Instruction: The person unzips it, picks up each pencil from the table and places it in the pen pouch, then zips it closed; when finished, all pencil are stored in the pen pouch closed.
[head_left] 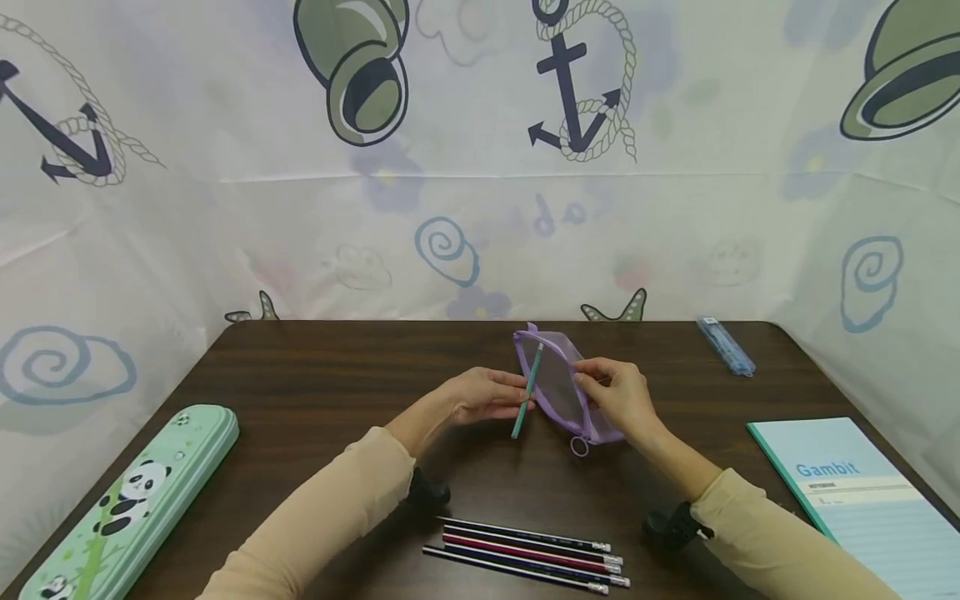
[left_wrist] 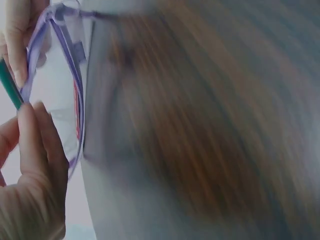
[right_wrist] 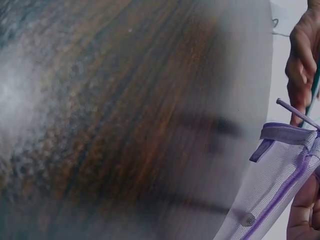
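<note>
A teal pencil (head_left: 527, 392) is in my left hand (head_left: 489, 395), which pinches it along its lower half. The pencil slants across the mouth of a purple mesh pencil pouch (head_left: 558, 379). My right hand (head_left: 621, 398) grips the pouch's right edge between thumb and fingers, and the zipper mouth gapes. A round zipper ring (head_left: 579, 447) hangs at the near end. In the left wrist view, the green pencil (left_wrist: 9, 86) lies by the left fingertips, right at the purple trim (left_wrist: 31, 65). The right wrist view has the pouch's mesh side (right_wrist: 280, 175) in front of the right palm.
Several pencils (head_left: 528, 557) lie in a row near the table's front. A mint panda pencil case (head_left: 135, 500) is at left. A notebook (head_left: 855, 492) lies at right, with a small blue packet (head_left: 725, 347) behind it. A printed curtain (head_left: 480, 192) surrounds the table.
</note>
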